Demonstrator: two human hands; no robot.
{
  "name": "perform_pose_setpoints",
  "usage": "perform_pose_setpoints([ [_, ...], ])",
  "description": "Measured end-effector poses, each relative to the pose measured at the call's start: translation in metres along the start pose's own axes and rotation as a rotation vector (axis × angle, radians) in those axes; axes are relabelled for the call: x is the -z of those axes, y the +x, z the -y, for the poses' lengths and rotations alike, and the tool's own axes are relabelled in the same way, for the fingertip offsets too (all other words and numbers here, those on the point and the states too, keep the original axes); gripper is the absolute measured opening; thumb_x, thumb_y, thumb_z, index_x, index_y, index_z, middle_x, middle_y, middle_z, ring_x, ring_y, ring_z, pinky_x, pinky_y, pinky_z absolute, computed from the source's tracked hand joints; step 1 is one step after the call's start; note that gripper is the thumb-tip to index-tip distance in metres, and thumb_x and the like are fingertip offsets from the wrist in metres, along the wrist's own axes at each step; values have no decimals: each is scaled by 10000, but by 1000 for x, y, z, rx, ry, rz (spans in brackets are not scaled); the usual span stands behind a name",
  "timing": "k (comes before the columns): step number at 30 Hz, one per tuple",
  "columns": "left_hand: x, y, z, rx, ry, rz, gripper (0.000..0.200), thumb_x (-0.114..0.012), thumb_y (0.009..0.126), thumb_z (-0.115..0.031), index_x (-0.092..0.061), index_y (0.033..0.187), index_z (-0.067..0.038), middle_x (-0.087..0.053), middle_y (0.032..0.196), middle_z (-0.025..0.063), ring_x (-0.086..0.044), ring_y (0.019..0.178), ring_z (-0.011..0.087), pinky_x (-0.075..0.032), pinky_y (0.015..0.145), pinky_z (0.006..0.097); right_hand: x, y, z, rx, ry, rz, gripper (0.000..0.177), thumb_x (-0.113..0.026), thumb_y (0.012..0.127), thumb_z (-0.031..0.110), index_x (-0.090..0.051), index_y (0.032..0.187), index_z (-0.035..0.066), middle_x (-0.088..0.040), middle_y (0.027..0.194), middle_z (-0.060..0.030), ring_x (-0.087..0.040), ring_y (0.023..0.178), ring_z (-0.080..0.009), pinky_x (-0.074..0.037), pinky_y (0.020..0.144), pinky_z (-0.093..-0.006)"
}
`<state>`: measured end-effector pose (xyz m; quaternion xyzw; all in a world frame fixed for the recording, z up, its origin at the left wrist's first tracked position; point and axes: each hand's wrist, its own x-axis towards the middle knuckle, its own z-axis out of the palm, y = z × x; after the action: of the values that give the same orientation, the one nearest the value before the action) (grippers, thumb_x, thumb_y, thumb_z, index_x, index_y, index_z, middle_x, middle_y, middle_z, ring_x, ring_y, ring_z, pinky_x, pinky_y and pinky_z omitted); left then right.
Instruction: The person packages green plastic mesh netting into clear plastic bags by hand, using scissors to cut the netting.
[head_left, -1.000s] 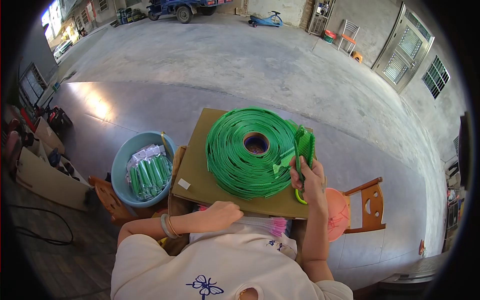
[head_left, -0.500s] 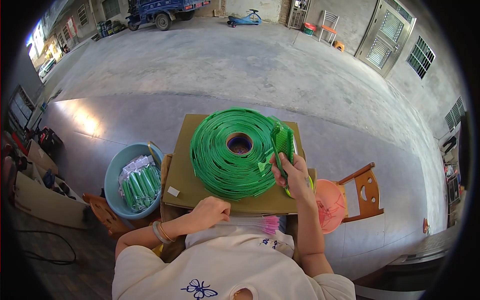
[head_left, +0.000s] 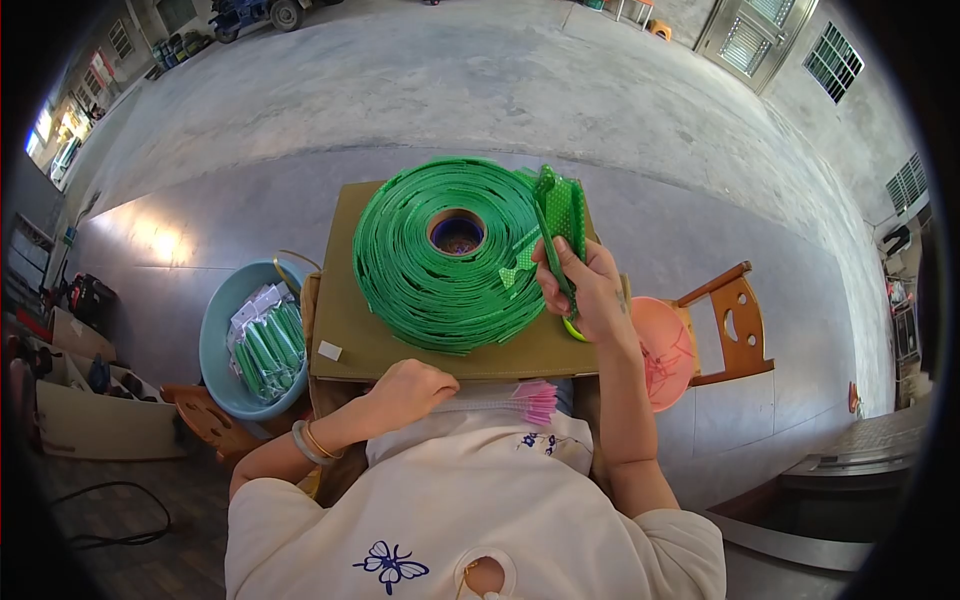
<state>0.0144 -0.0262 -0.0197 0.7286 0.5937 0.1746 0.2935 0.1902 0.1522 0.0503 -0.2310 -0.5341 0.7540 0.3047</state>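
A large coil of green dotted plastic strip lies flat on a cardboard box, with a cardboard core at its centre. At the coil's right side, my right hand is closed around a folded length of green dotted plastic strip, which stands up above the fingers. My left hand is closed, fingers curled, by the box's near edge; anything inside it is hidden. Beside it, across my lap, lies a bundle of thin clear sticks with pink ends.
To the left, a blue basin holds several green packets. On the right, a pink basin with thin pink pieces rests by a wooden chair. A yellow-green rim shows beside my right wrist.
The view has tilted down and shifted, so the box and coil appear higher. My right hand still grips the green strip, now more upright. My left hand stays curled near the lap.
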Motion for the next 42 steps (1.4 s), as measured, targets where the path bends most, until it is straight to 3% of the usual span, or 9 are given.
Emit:
perform_pose_setpoints([
  [6,-9,-3,12,-130,-10,2,190,-584,791,-117,-656,919,2,-631,776,194,-611,681,334,-490,647,378,0,0,0,1,20,27,267,-433,957,240,-522,918,-9,-466,590,-29,-362,428,-63,-277,382,-198],
  [9,0,-3,9,5,-112,-74,182,-594,798,-94,-647,928,22,-646,731,173,-635,603,263,-503,604,340,0,0,0,8,25,45,266,-437,955,240,-522,914,-9,-469,592,-31,-362,425,-65,-278,381,-198],
  [15,47,3,-12,265,-701,-359,137,-545,870,-46,-629,916,51,-660,756,90,-630,600,127,-532,556,245,2,-1,0,-29,48,83,283,-428,956,274,-552,902,26,-477,581,5,-373,417,-45,-304,384,-193],
  [17,73,12,-9,237,-950,-639,162,-521,897,-75,-599,972,45,-642,810,109,-634,587,167,-542,539,254,-5,-7,12,-108,-82,120,279,-434,953,288,-550,923,36,-481,581,2,-376,420,-45,-301,387,-198],
  [22,97,41,-20,103,-918,-722,261,-518,896,-66,-510,1138,32,-633,866,127,-639,587,184,-541,511,264,-13,-4,-5,-301,34,440,252,-462,940,282,-521,1033,55,-488,583,-10,-382,424,-59,-287,391,-203],
  [27,89,46,-34,12,-1035,-474,403,-475,889,-11,-410,1287,6,-624,976,168,-661,718,228,-560,603,286,-19,13,-23,-225,130,60,208,-433,952,236,-521,1019,60,-449,574,0,-359,406,-67,-269,365,-202],
  [32,74,36,-16,-139,-978,-289,394,-423,872,54,-431,1266,52,-585,1114,203,-637,920,273,-547,767,315,-10,15,-22,-99,199,-28,208,-417,959,225,-522,1021,56,-453,582,-3,-347,404,-64,-269,361,-202],
  [37,72,38,-8,-41,-857,-478,352,-437,846,103,-506,1190,71,-598,1100,175,-637,913,236,-544,775,287,-18,15,-30,-78,150,-103,234,-411,960,242,-531,1010,47,-469,580,-14,-369,408,-68,-280,357,-212],
  [42,62,47,-3,-12,-731,-850,296,-494,839,82,-575,1123,53,-660,948,118,-647,797,142,-531,703,230,-25,6,-25,-296,209,154,278,-423,950,264,-548,915,18,-490,566,-29,-387,396,-73,-288,355,-213],
])
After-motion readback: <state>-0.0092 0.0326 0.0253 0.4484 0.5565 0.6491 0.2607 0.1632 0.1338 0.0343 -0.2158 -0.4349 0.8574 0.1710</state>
